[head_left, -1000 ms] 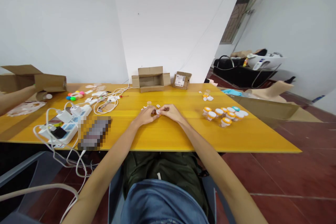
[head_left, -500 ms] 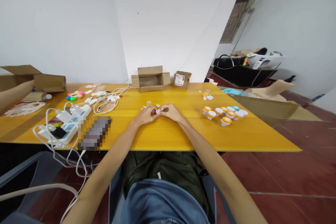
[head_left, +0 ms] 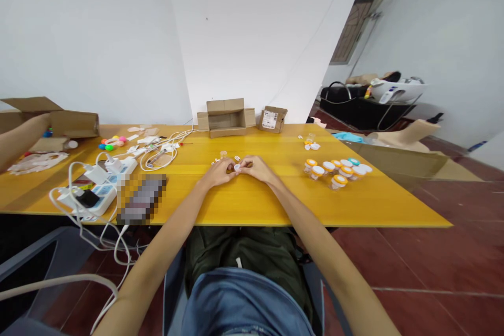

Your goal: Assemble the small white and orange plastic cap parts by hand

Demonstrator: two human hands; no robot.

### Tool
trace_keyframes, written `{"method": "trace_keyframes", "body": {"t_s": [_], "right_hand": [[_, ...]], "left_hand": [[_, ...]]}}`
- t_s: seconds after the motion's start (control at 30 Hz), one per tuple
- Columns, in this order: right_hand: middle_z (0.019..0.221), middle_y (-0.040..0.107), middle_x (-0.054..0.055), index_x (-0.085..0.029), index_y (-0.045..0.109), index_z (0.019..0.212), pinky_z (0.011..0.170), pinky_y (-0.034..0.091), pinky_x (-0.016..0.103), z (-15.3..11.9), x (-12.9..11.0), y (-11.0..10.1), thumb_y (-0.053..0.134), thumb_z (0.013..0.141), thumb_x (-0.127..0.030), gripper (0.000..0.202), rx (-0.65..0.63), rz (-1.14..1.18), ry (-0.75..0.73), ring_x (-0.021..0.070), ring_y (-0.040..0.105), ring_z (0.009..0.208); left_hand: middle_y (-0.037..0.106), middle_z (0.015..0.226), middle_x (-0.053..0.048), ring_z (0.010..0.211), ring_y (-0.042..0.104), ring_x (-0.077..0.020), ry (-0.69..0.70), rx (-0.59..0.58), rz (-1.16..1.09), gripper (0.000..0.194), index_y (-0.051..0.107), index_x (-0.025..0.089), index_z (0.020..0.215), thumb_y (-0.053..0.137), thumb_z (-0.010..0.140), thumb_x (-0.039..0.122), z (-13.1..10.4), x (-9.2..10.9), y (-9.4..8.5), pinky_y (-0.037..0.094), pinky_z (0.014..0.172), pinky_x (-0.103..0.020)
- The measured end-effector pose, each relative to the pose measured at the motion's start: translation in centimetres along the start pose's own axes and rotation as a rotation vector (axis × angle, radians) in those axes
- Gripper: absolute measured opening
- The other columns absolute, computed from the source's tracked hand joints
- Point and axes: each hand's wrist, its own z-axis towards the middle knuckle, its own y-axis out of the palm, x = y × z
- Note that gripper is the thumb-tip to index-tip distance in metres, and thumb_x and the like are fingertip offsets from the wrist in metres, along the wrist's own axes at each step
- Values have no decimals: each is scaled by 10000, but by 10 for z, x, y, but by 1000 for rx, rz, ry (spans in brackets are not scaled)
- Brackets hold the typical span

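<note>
My left hand (head_left: 219,172) and my right hand (head_left: 255,168) meet over the middle of the table. Between their fingertips they pinch a small round white lid (head_left: 237,167), partly covered by the fingers. Just beyond the hands stands a small clear container (head_left: 223,154). Tiny white pieces (head_left: 215,161) lie beside it, close to my left hand, and another white piece (head_left: 237,158) is near my right fingers. To the right, several small clear jars (head_left: 339,182) with orange, white and teal lids stand grouped together.
At the back are an open cardboard box (head_left: 226,121) and a smaller carton (head_left: 272,119). A power strip (head_left: 108,187) with cables and a blurred-out phone (head_left: 142,199) lie to the left. A co-worker's arm (head_left: 23,139) reaches into another box (head_left: 74,124). Coloured balls (head_left: 109,147) lie nearby.
The co-worker's arm at the far left has shifted slightly, and something blue now shows in that box. My hands and the lid have hardly moved.
</note>
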Motion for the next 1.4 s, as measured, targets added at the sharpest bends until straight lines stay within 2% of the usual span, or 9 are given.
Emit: {"method": "trace_keyframes", "body": {"t_s": [0.53, 0.8, 1.4], "right_hand": [[732, 710, 13, -204, 684, 607, 750, 519, 320, 0, 1, 0, 774, 678, -309, 156, -18, 8, -6, 184, 656, 744], [767, 745, 20, -196, 718, 684, 759, 535, 316, -1, 0, 2, 742, 722, -300, 113, -53, 34, 2, 184, 680, 752], [798, 770, 15, -203, 746, 734, 780, 544, 308, 1, 6, 3, 735, 723, -208, 16, -6, -35, 19, 187, 708, 780]], "left_hand": [[645, 826, -14, 792, 618, -193, -5, 12, -12, 116, 638, 229, 878, 615, 836, 334, -1, 4, -2, 500, 789, -317], [632, 804, -10, 802, 616, -194, 17, 24, -25, 163, 648, 226, 893, 598, 869, 380, 0, 0, 1, 495, 786, -311], [612, 771, -5, 762, 586, -184, 56, 8, -57, 135, 667, 223, 885, 614, 876, 347, 3, -7, 3, 472, 765, -306]]}}
